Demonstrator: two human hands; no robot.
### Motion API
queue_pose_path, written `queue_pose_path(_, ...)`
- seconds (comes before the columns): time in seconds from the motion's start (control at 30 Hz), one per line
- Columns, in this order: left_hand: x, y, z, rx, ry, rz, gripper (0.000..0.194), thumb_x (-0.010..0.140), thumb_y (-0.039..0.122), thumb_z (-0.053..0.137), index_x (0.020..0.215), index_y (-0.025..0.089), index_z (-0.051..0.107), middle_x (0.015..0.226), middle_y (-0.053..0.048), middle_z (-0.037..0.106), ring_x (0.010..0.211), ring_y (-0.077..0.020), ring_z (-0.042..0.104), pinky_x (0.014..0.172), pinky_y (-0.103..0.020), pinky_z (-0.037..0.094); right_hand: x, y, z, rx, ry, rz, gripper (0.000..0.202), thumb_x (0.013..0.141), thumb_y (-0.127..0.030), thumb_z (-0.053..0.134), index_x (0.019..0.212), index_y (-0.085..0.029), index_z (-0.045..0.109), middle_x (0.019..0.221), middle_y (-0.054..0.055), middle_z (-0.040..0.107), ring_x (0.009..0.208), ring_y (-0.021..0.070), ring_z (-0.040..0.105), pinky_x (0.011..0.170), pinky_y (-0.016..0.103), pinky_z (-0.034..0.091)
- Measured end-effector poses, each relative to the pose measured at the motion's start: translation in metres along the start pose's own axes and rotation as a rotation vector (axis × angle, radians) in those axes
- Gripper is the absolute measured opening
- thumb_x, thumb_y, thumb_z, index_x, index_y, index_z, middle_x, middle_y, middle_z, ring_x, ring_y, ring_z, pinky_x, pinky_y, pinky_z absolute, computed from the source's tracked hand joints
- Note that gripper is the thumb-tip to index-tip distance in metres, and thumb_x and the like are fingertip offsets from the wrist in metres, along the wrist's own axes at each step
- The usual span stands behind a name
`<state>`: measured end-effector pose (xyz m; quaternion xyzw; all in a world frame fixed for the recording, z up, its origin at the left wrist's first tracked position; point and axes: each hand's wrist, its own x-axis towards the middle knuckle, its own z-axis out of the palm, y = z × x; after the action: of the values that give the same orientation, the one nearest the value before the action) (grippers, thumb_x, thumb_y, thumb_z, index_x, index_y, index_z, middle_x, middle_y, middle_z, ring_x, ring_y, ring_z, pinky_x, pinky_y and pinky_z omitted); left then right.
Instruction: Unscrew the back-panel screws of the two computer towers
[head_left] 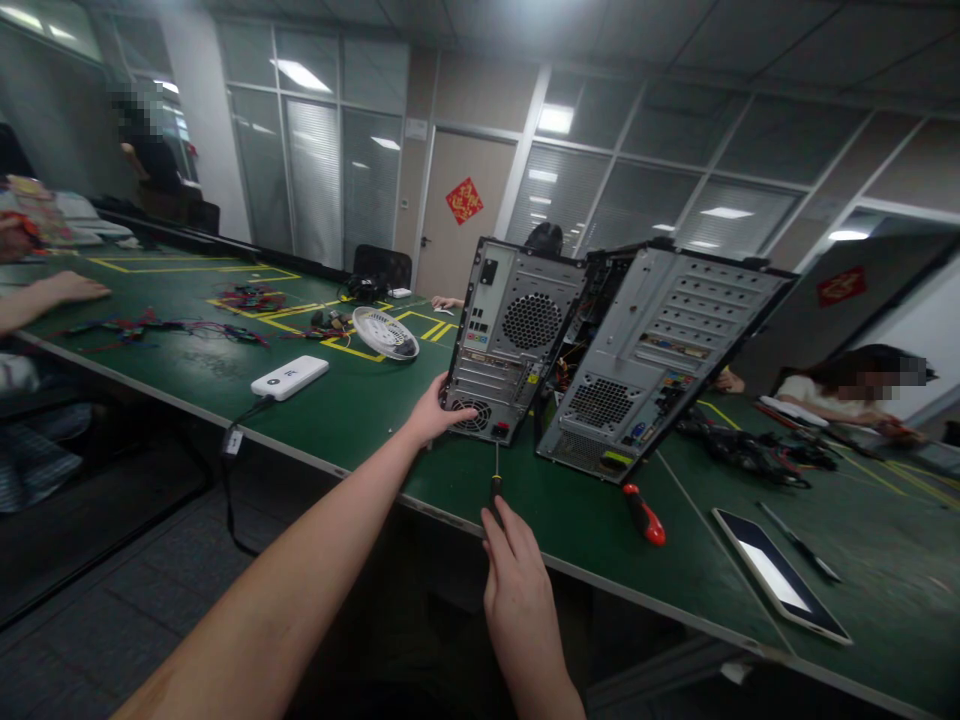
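A desktop computer case stands upright on the green table, its rear panel with vents and ports facing me. My left hand grips its lower left edge, thumb laid across the power supply grille and fingers round the side, partly hidden. Between the fingers of my right hand is the dark handle of a screwdriver. Its shaft points up at the bottom of the rear panel, near a small red part; whether the tip touches a screw I cannot tell. Just right stands a second computer case, tilted in view.
A red-and-black handled tool, a phone and a pen lie to the right, with black cables behind. Leftward are a white power bank, a round white grille and loose wires. Other people sit around the table.
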<state>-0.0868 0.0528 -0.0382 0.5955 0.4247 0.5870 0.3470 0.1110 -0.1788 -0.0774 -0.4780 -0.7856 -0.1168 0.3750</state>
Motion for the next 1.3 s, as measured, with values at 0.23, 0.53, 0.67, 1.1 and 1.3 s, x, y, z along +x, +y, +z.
queue_pose_path(0.23, 0.0014, -0.0034, -0.0005, -0.031, -0.011, 0.015, 0.11, 0.059, 0.047, 0.1, 0.153, 0.02, 0.049, 0.148, -0.018, 0.064, 0.136, -0.0339, 0.062, 0.121, -0.052, 0.043, -0.0012, 0.0001, 0.0002, 0.031, -0.01, 0.022, 0.052, 0.101, -0.001, 0.046, 0.145, -0.02, 0.067, 0.15, 0.014, 0.065, 0.137, 0.0282, 0.061, 0.112, 0.05, 0.058)
queue_pose_path(0.53, 0.0029, -0.0075, 0.001, -0.035, -0.007, 0.007, 0.111, 0.059, 0.047, 0.1, 0.154, 0.019, 0.048, 0.148, -0.018, 0.064, 0.136, -0.0335, 0.063, 0.122, -0.052, 0.043, -0.0022, 0.0001, -0.0012, 0.022, -0.028, 0.038, 0.06, 0.094, 0.005, 0.042, 0.144, -0.019, 0.067, 0.151, 0.014, 0.064, 0.14, 0.0276, 0.059, 0.115, 0.05, 0.057)
queue_pose_path(0.67, 0.0032, -0.008, 0.0006, -0.029, -0.007, 0.01, 0.111, 0.059, 0.047, 0.1, 0.153, 0.019, 0.048, 0.148, -0.018, 0.064, 0.136, -0.0335, 0.063, 0.122, -0.051, 0.043, -0.0019, -0.0008, -0.0019, 0.017, -0.026, 0.031, 0.06, 0.094, 0.005, 0.042, 0.143, -0.018, 0.068, 0.15, 0.015, 0.065, 0.139, 0.0284, 0.06, 0.114, 0.051, 0.057)
queue_pose_path(1.1, -0.0009, 0.0009, -0.0001, -0.03, -0.008, 0.002, 0.109, 0.06, 0.044, 0.1, 0.153, 0.02, 0.049, 0.147, -0.018, 0.065, 0.135, -0.0326, 0.064, 0.121, -0.049, 0.044, -0.0006, -0.0018, -0.0036, 0.017, -0.023, 0.041, 0.062, 0.094, 0.005, 0.042, 0.144, -0.021, 0.067, 0.15, 0.013, 0.065, 0.138, 0.0284, 0.06, 0.113, 0.051, 0.058)
queue_pose_path(1.3, 0.0008, -0.0029, -0.0002, -0.01, -0.008, 0.001, 0.11, 0.06, 0.048, 0.1, 0.153, 0.019, 0.049, 0.15, -0.019, 0.063, 0.137, -0.0338, 0.062, 0.122, -0.051, 0.043, -0.0002, -0.0017, -0.0047, 0.015, -0.024, 0.045, 0.062, 0.093, 0.006, 0.042, 0.143, -0.02, 0.068, 0.151, 0.013, 0.064, 0.14, 0.0278, 0.059, 0.115, 0.05, 0.056)
